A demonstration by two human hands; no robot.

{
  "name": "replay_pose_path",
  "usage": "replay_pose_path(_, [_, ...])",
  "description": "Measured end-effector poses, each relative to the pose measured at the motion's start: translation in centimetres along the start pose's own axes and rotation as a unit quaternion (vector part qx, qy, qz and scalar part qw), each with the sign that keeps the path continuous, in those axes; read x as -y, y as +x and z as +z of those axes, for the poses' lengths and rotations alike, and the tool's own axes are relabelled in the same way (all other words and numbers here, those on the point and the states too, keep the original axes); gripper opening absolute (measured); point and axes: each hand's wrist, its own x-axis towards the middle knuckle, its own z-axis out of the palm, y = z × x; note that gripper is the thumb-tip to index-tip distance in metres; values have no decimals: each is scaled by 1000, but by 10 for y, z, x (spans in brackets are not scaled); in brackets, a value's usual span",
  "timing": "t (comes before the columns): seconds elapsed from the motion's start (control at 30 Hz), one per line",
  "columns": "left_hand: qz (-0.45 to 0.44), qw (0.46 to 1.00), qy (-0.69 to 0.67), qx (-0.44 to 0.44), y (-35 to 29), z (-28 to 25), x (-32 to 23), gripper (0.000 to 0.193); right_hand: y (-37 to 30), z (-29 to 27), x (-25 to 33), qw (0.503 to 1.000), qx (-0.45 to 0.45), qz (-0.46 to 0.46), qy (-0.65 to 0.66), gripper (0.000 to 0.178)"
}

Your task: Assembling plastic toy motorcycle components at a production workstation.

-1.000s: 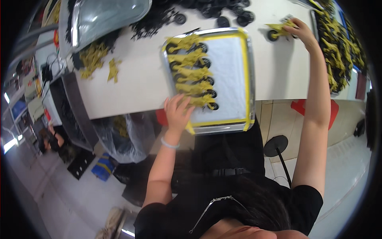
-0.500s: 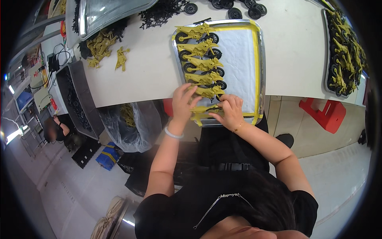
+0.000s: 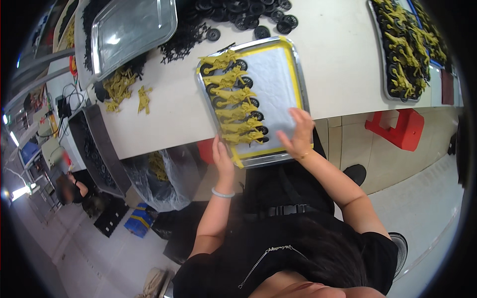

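A metal tray (image 3: 304, 87), lined with white sheet and yellow tape, overhangs the table's front edge. Along its left side lies a column of several yellow toy motorcycles (image 3: 233, 95) with black wheels, all lying on their sides. My left hand (image 3: 224, 161) holds the tray's near left rim, its fingers pointing away from me along the outside. Over the near right part of the liner is my right hand (image 3: 300, 133), open and holding nothing, with thumb and fingers spread. Its palm is hidden.
Loose black wheels (image 3: 262, 32) and small black parts (image 3: 184, 42) lie behind the tray. Yellow parts (image 3: 119, 87) are heaped left, near another metal tray (image 3: 134, 35). A filled tray (image 3: 397, 49) stands right. Below are a red stool (image 3: 410, 129) and a plastic bag (image 3: 171, 184).
The tray has shifted left and turned slightly. My left hand has gone from the motorcycles to the tray's rim; my right hand has let go of the nearest motorcycle and opened.
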Motion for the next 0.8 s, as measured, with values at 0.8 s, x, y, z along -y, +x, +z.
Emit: replay_pose_path(0.8, [10, 998, -66, 1, -83, 186, 2, 42, -101, -176, -169, 945, 49, 323, 29, 26])
